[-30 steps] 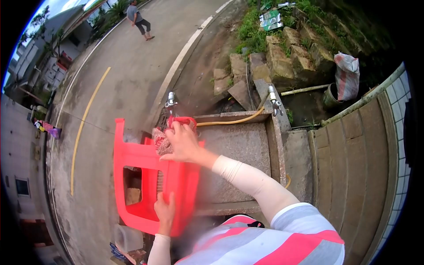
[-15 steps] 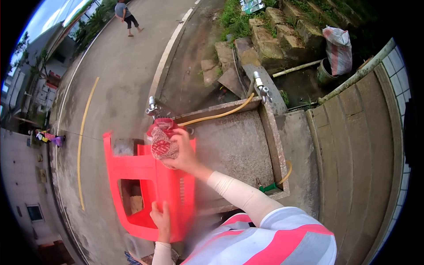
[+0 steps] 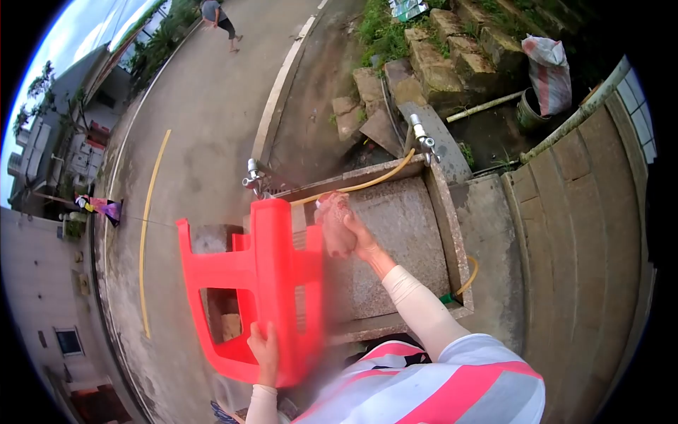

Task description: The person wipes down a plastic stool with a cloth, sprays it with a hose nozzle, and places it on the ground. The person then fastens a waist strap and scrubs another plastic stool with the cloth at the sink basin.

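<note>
A red plastic stool is tilted on its side in front of me, at the left edge of the stone sink. Low on the stool, my left hand is closed round one of its parts, the thumb and a finger showing. My right hand grips a crumpled red-and-white cloth just right of the stool, over the sink. The cloth is blurred, and whether it touches the stool I cannot tell.
The stone sink has a yellow hose along its far rim. Metal taps stand at its far left and far right corners. Stone blocks and a striped sack lie beyond. A person is on the road.
My right hand has moved the cloth rightward, off the stool's upper part and over the sink. The stool has turned, showing another leg. The whole view has shifted slightly.
</note>
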Tool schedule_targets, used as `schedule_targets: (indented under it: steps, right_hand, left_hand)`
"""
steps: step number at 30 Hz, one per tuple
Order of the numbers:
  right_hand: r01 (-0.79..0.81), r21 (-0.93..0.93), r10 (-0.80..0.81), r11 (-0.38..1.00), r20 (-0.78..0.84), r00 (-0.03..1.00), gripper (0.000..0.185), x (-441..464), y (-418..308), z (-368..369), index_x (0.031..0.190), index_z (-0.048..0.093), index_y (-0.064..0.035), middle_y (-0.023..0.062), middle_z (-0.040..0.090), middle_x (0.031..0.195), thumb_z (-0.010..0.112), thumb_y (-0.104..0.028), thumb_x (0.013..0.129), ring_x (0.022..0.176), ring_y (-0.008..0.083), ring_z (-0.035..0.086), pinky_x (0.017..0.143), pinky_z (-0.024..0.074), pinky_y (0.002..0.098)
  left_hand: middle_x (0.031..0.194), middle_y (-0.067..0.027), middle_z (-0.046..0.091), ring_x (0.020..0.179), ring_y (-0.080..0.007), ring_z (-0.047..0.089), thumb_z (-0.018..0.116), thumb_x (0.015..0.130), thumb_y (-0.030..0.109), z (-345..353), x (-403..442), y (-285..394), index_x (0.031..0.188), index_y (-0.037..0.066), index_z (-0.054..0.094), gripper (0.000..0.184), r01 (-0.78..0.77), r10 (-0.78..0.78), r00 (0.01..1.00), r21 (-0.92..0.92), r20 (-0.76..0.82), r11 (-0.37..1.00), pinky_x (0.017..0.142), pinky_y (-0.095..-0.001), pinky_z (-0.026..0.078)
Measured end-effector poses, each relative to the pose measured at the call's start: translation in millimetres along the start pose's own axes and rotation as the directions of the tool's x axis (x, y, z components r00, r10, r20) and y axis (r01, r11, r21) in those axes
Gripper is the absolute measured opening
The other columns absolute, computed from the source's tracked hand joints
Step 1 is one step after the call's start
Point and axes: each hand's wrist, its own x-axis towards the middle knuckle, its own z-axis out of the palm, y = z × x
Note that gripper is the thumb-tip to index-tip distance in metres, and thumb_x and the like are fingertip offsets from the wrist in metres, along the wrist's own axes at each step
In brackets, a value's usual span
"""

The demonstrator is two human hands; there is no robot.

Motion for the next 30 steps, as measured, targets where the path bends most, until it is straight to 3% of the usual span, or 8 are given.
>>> schedule_targets:
  steps: [4, 9, 11, 17, 21, 26, 29, 30]
  right_hand:
    - [-0.284, 0.079, 0.273, 0.956, 0.124, 0.954, 0.064, 11, -32, 35, 0.134, 0.043, -0.0064, 0.0087, 0.058, 0.121, 0.064, -0.046, 0.089, 0.113, 0.0175, 0.056, 0.096, 0.0463, 0.0329]
    - [-0.047, -0.491, 0.037, 0.87, -0.03, 0.999, 0.06, 56, 4, 89, 0.119, 0.049, -0.0031, 0.0033, 0.063, 0.104, 0.075, -0.042, 0.081, 0.091, 0.0128, 0.06, 0.082, 0.0477, 0.0295]
    - [0.154, -0.886, -0.199, 0.438, 0.072, 0.977, 0.066, 52, 10, 103, 0.131, 0.046, -0.0026, 0.0124, 0.064, 0.098, 0.075, -0.031, 0.08, 0.089, 0.0216, 0.064, 0.079, 0.0491, 0.0322]
    - [0.391, -0.918, -0.345, -0.067, 0.389, 0.854, 0.052, -9, 62, 70, 0.136, 0.052, -0.0145, 0.0122, 0.057, 0.095, 0.066, -0.021, 0.086, 0.088, 0.0295, 0.059, 0.079, 0.0485, 0.0358]
    - [0.261, -0.96, -0.316, 0.103, 0.217, 0.924, 0.05, 5, 51, 68, 0.136, 0.052, -0.0206, 0.0099, 0.054, 0.091, 0.063, -0.016, 0.087, 0.085, 0.0284, 0.057, 0.075, 0.0486, 0.0378]
    - [0.174, -0.985, -0.239, 0.017, 0.165, 0.957, 0.056, 19, 26, 93, 0.136, 0.05, -0.0189, 0.0134, 0.06, 0.097, 0.066, -0.02, 0.082, 0.09, 0.0313, 0.061, 0.076, 0.0492, 0.0376]
    - [0.077, -0.912, -0.128, 0.403, 0.027, 0.991, 0.056, 17, 27, 91, 0.135, 0.05, -0.0169, 0.0159, 0.065, 0.109, 0.064, -0.018, 0.082, 0.097, 0.031, 0.064, 0.08, 0.0502, 0.0369]
    - [0.104, -0.932, -0.135, 0.348, 0.06, 0.989, 0.055, 12, 27, 93, 0.135, 0.05, -0.0162, 0.0168, 0.065, 0.111, 0.064, -0.018, 0.082, 0.099, 0.03, 0.064, 0.081, 0.0502, 0.0362]
  left_hand:
    - [0.08, -0.0104, 0.066, 0.072, -0.0123, 0.06, 0.063, 0.09, 0.013, -1, 0, 0, 0.094, -0.006, 0.057, 0.02, 0.026, -0.026, 1.0, -0.017, 0.013, 1.0, 0.066, -0.0293, 0.049]
    - [0.079, -0.011, 0.066, 0.072, -0.0124, 0.06, 0.063, 0.09, 0.014, -3, 0, -2, 0.095, -0.005, 0.057, 0.021, 0.04, -0.04, 0.999, 0.03, 0.001, 0.999, 0.065, -0.03, 0.049]
    - [0.074, -0.0098, 0.061, 0.069, -0.0114, 0.055, 0.062, 0.091, 0.016, 0, 1, 1, 0.089, -0.004, 0.054, 0.022, 0.037, -0.036, 0.999, 0.04, -0.017, 0.999, 0.062, -0.0298, 0.046]
    - [0.076, -0.0111, 0.066, 0.07, -0.0127, 0.06, 0.064, 0.089, 0.016, -1, 4, 3, 0.094, -0.005, 0.057, 0.023, 0.062, -0.06, 0.998, 0.086, -0.019, 0.994, 0.065, -0.0295, 0.049]
    - [0.077, -0.012, 0.066, 0.071, -0.0139, 0.061, 0.064, 0.089, 0.017, 2, 0, -1, 0.094, -0.005, 0.057, 0.024, 0.062, -0.062, 0.998, 0.007, -0.009, 0.998, 0.066, -0.0294, 0.049]
    - [0.08, -0.0125, 0.067, 0.074, -0.0146, 0.063, 0.064, 0.09, 0.018, -2, 6, 5, 0.095, -0.005, 0.057, 0.024, 0.081, -0.081, 0.997, 0.087, -0.005, 0.993, 0.068, -0.0301, 0.049]
    - [0.082, -0.0129, 0.067, 0.075, -0.0151, 0.063, 0.064, 0.09, 0.018, -1, 4, 2, 0.096, -0.005, 0.057, 0.025, 0.094, -0.094, 0.996, 0.088, 0.003, 0.992, 0.069, -0.0306, 0.05]
    - [0.082, -0.0131, 0.067, 0.075, -0.0154, 0.063, 0.064, 0.09, 0.019, -1, 4, -2, 0.097, -0.005, 0.057, 0.025, 0.092, -0.092, 0.996, 0.082, 0.002, 0.992, 0.07, -0.0306, 0.05]
